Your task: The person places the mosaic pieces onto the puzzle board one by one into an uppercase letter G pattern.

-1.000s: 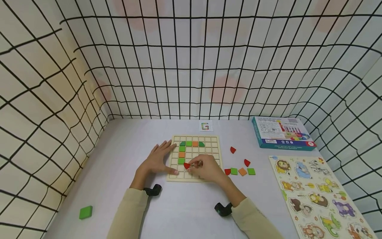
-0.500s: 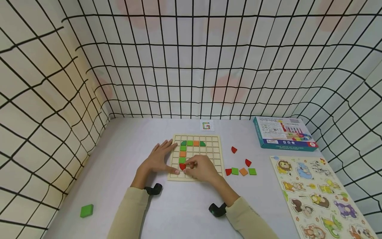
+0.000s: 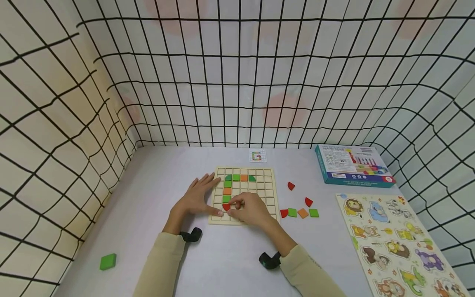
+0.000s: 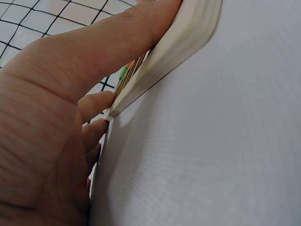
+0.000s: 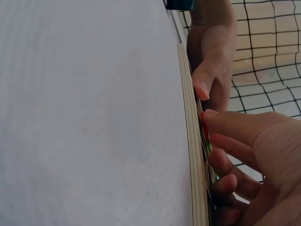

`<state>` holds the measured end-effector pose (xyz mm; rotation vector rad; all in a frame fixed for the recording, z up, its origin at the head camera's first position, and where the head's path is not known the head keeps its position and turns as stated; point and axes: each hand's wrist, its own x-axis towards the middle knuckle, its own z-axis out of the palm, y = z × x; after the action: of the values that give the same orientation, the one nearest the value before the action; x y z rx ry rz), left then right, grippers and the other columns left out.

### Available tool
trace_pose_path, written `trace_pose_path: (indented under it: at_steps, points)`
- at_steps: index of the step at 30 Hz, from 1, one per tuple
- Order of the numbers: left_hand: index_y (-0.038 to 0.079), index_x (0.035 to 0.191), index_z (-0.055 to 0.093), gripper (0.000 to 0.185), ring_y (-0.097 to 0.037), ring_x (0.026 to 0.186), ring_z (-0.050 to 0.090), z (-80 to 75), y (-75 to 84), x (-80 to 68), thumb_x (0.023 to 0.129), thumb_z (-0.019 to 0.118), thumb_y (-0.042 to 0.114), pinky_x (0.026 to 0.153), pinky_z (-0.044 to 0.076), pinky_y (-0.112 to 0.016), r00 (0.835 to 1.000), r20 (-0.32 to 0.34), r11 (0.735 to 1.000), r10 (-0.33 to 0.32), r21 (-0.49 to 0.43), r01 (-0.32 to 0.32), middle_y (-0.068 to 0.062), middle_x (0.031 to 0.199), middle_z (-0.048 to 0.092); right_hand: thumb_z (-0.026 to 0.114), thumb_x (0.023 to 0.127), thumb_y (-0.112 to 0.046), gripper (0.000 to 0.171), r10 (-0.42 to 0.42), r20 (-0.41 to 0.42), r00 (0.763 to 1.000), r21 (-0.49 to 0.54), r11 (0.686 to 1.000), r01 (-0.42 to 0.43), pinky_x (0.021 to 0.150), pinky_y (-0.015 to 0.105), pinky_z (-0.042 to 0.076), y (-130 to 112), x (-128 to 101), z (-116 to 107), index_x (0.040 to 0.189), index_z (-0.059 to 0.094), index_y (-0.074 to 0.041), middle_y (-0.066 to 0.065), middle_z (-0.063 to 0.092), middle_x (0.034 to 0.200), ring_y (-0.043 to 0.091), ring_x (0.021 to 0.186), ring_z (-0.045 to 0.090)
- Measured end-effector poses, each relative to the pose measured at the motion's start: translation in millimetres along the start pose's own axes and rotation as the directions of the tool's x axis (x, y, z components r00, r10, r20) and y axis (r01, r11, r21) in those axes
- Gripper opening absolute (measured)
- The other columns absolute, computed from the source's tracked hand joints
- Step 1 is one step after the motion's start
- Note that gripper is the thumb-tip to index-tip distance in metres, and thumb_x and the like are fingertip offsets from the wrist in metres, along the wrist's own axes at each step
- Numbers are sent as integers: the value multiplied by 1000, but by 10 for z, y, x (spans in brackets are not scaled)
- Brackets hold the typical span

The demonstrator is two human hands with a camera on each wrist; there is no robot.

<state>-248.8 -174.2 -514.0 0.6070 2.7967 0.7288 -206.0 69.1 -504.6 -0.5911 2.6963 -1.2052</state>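
The right hand point(image 3: 249, 209) rests on the wooden grid board point(image 3: 270, 193) with its fingertips pinched on a red piece point(image 3: 226, 206) sitting in a cell just below the green tile point(image 3: 226, 198) — most of the piece is hidden under the fingers, and in the right wrist view only a red sliver shows edge-on against the board point(image 5: 190, 141), so whether it lies fully flat in its cell cannot be told. Just left of that grip, the left hand point(image 3: 195, 197) lies flat with fingers spread, thumb touching the board's near left edge; its wrist view appears to show the thumb along the board's rim point(image 4: 188, 42), the rest blurred. Loose tiles point(image 3: 299, 213) lie on the table to the right of the grip — well apart from it.
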Motion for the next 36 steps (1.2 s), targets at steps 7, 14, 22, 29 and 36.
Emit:
trace_pose_path:
  at_steps: [7,14,22,29,36]
  points:
    - [22,164,31,124,-30,162,10,-5,21,19,63,87,69,130,4,-58,1000,3,1000,7,8,-8,-5,174,17,81,88,-22,16,16,-15,1000,-32,999,-17,49,19,32,-25,-5,-16,104,82,-16,-10,61,71,4,56,46]
    - [22,163,32,125,-30,162,9,-21,44,17,63,87,70,131,3,-57,1000,7,1000,4,4,-4,-5,174,17,81,89,-21,15,10,-8,1000,22,1000,-10,50,19,36,-35,-27,-59,103,81,-14,-7,62,74,6,58,48]
    - [22,163,32,124,-30,162,8,-5,56,-9,62,86,71,130,4,-58,1000,13,1000,-3,4,3,-6,174,17,82,89,-22,10,20,-33,999,98,995,-17,57,24,47,84,-84,-151,99,80,-20,-8,65,78,11,66,55]
    - [23,163,33,124,-30,162,9,-1,51,-1,61,86,70,130,5,-58,1000,4,1000,-15,2,14,-5,174,18,84,87,-24,16,45,-70,997,102,994,-38,51,22,43,255,-175,-364,101,80,-17,-6,64,77,11,60,53]
    - [22,163,33,125,-31,162,10,-3,44,-12,61,88,70,130,6,-59,1000,1,1000,-7,1,7,-6,174,18,84,85,-25,20,90,-109,990,79,994,-81,54,24,42,467,-336,-680,102,81,-15,-3,64,78,13,61,50]
